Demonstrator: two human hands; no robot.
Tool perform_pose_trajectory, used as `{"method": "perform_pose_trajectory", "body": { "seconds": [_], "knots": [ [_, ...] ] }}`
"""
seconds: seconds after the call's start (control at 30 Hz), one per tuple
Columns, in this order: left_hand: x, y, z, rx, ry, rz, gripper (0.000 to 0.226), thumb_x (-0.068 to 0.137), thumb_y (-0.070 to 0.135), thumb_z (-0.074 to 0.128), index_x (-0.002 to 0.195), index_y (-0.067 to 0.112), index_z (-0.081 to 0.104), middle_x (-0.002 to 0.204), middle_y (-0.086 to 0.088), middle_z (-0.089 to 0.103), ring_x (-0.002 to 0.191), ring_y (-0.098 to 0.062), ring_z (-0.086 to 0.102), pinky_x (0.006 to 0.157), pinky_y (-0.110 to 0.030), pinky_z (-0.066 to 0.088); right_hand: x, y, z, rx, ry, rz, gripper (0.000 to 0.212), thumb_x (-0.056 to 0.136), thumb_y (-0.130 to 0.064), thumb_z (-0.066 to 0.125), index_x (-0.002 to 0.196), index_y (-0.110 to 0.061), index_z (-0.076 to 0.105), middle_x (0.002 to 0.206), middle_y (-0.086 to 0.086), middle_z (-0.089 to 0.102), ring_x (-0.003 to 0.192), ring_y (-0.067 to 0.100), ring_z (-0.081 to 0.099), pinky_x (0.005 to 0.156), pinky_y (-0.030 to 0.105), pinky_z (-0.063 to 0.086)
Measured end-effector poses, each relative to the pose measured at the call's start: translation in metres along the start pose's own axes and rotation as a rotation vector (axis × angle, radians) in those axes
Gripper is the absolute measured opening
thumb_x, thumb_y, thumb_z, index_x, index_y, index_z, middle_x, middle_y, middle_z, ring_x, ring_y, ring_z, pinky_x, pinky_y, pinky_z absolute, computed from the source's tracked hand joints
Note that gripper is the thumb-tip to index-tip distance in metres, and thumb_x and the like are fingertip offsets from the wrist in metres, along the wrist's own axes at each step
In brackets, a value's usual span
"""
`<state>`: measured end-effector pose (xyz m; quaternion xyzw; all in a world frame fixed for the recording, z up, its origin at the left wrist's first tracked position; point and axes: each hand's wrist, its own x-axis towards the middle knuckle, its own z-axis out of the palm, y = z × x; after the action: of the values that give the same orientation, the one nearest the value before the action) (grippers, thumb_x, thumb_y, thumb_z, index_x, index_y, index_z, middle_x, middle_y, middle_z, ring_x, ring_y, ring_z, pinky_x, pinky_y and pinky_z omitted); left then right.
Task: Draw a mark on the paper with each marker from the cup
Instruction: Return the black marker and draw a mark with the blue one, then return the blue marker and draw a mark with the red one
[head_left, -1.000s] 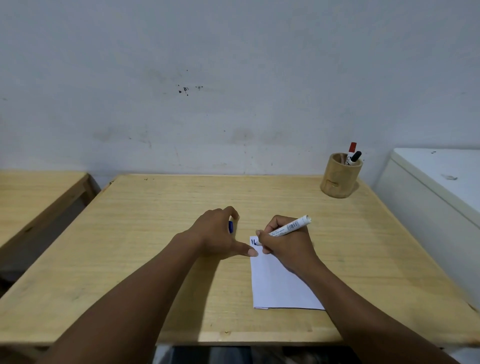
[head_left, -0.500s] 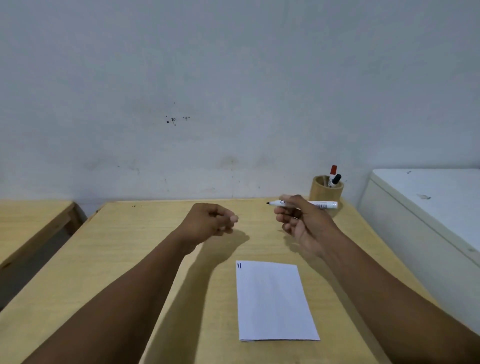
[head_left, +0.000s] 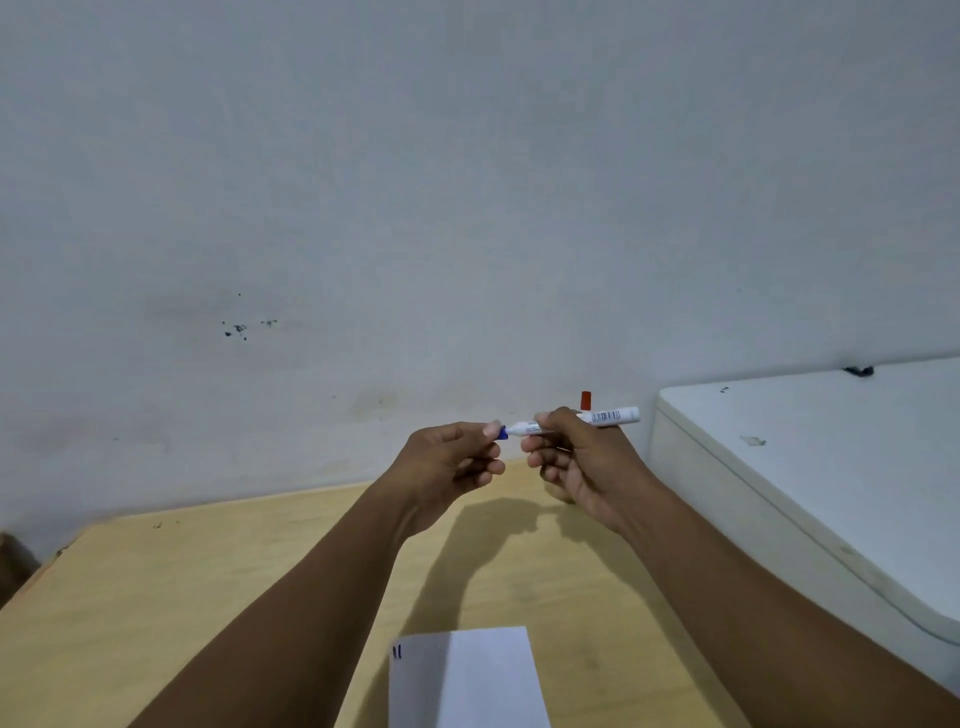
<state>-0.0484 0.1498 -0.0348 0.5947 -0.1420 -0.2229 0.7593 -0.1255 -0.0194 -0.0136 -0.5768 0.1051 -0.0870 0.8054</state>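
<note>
While hovering well above the bench and lying nearly level: a white plastic marker with a barcode label (head_left: 602, 417), being gripped around its middle by the right hand (head_left: 582, 462), with fingers curling closed over the barrel and the butt end sticking out to the right. Pinching the small blue cap (head_left: 502, 432) at the marker's left tip between thumb and fingertips of the left hand (head_left: 447, 462); touching the marker's white nose with that cap, though telling whether it is fully seated is not possible. Floating close together, both hands, knuckles nearly meeting, above the far part of the pale wooden bench (head_left: 156, 597) and casting a dark shadow onto it.

Poking up just behind the right hand: the red cap of another marker (head_left: 586, 400), with everything below that cap being hidden by the hand.

Lying flat on the bench nearer the camera, between the two forearms: a white sheet of paper (head_left: 467, 675), carrying two short blue strokes (head_left: 397, 652) in its top left corner and running out of view at the bottom.

Standing just beside the bench on the right: a white flat-topped cabinet (head_left: 805, 467), bearing a few small dark bits. Rising behind everything: a plain grey-white wall (head_left: 467, 208), showing a cluster of dark specks (head_left: 239, 328) on the left.
</note>
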Motion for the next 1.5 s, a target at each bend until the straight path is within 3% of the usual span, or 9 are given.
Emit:
{"method": "perform_pose_trajectory", "body": {
  "seconds": [0.27, 0.43, 0.53, 0.8, 0.93, 1.03, 1.17, 1.33, 1.5],
  "knots": [
    [0.032, 0.001, 0.011, 0.136, 0.030, 0.055, 0.018, 0.089, 0.018, 0.075, 0.093, 0.001, 0.077, 0.067, -0.004, 0.065, 0.064, -0.017, 0.069, 0.067, -0.026, 0.057, 0.025, 0.006, -0.014, 0.072, -0.051, 0.058, 0.014, 0.094, -0.018, 0.070, 0.090, -0.004, 0.069, 0.071, 0.013, 0.074, 0.052, 0.015, 0.067, 0.047, 0.023, 0.046],
    [0.054, 0.020, 0.008, 0.320, 0.150, 0.200, 0.018, 0.088, 0.017, 0.078, 0.089, -0.001, 0.077, 0.059, 0.001, 0.066, 0.061, -0.019, 0.069, 0.070, -0.034, 0.056, 0.040, -0.019, -0.035, -0.333, -0.032, 0.230, 0.048, 0.087, -0.056, 0.071, 0.090, -0.008, 0.064, 0.061, 0.008, 0.068, 0.039, 0.012, 0.055, 0.034, 0.019, 0.031],
    [0.070, 0.038, 0.003, 0.492, 0.183, 0.275, 0.016, 0.088, 0.012, 0.077, 0.090, -0.003, 0.075, 0.067, -0.008, 0.070, 0.064, -0.022, 0.072, 0.070, -0.036, 0.057, 0.048, -0.041, -0.062, -0.549, 0.077, 0.222, 0.035, 0.092, -0.043, 0.070, 0.080, -0.010, 0.065, 0.059, 0.006, 0.063, 0.035, 0.008, 0.050, 0.033, 0.018, 0.027],
    [0.109, 0.059, 0.026, 0.633, 0.147, 0.363, 0.018, 0.087, 0.020, 0.078, 0.086, 0.003, 0.075, 0.071, -0.012, 0.077, 0.076, -0.038, 0.073, 0.086, -0.051, 0.061, 0.065, -0.059, -0.094, -0.732, 0.231, 0.039, 0.024, 0.096, -0.026, 0.065, 0.095, -0.002, 0.069, 0.068, 0.013, 0.072, 0.040, 0.017, 0.060, 0.041, 0.021, 0.037],
    [0.120, 0.066, 0.041, 0.765, 0.123, 0.382, 0.019, 0.089, 0.022, 0.077, 0.087, 0.004, 0.077, 0.074, -0.012, 0.079, 0.085, -0.035, 0.077, 0.084, -0.044, 0.063, 0.075, -0.053, -0.101, -0.746, 0.207, 0.008, 0.022, 0.096, -0.026, 0.065, 0.092, -0.005, 0.070, 0.069, 0.012, 0.073, 0.043, 0.018, 0.062, 0.041, 0.020, 0.038],
    [0.126, 0.064, 0.051, 0.926, 0.096, 0.373, 0.020, 0.088, 0.026, 0.077, 0.088, 0.006, 0.077, 0.075, -0.010, 0.079, 0.073, -0.026, 0.075, 0.077, -0.039, 0.064, 0.082, -0.050, -0.103, -0.750, 0.199, 0.006, 0.022, 0.097, -0.027, 0.064, 0.093, -0.006, 0.070, 0.069, 0.012, 0.073, 0.045, 0.018, 0.062, 0.042, 0.020, 0.038],
    [0.134, 0.048, 0.067, 1.179, 0.000, 0.330, 0.024, 0.088, 0.030, 0.078, 0.093, 0.007, 0.078, 0.082, -0.004, 0.075, 0.078, -0.018, 0.070, 0.063, -0.023, 0.052, 0.089, -0.045, -0.102, -0.769, 0.194, -0.001, 0.021, 0.097, -0.026, 0.064, 0.093, -0.006, 0.070, 0.069, 0.010, 0.074, 0.046, 0.018, 0.063, 0.042, 0.021, 0.039],
    [0.152, 0.023, 0.084, 1.352, -0.072, 0.252, 0.043, 0.088, 0.050, 0.071, 0.108, 0.013, 0.077, 0.110, -0.005, 0.076, 0.100, -0.020, 0.068, 0.086, -0.037, 0.057, 0.096, -0.041, -0.106, -0.771, 0.228, -0.015, 0.022, 0.097, -0.027, 0.063, 0.093, -0.007, 0.070, 0.068, 0.009, 0.074, 0.046, 0.018, 0.064, 0.045, 0.023, 0.040],
    [0.166, 0.012, 0.098, 1.379, -0.069, 0.269, 0.044, 0.094, 0.041, 0.066, 0.132, 0.019, 0.066, 0.132, -0.008, 0.065, 0.119, -0.026, 0.062, 0.099, -0.041, 0.052, 0.100, -0.040, -0.114, -0.692, 0.276, -0.001, 0.023, 0.097, -0.026, 0.063, 0.099, -0.005, 0.071, 0.071, 0.009, 0.074, 0.047, 0.017, 0.064, 0.043, 0.022, 0.040]
  ]
}}
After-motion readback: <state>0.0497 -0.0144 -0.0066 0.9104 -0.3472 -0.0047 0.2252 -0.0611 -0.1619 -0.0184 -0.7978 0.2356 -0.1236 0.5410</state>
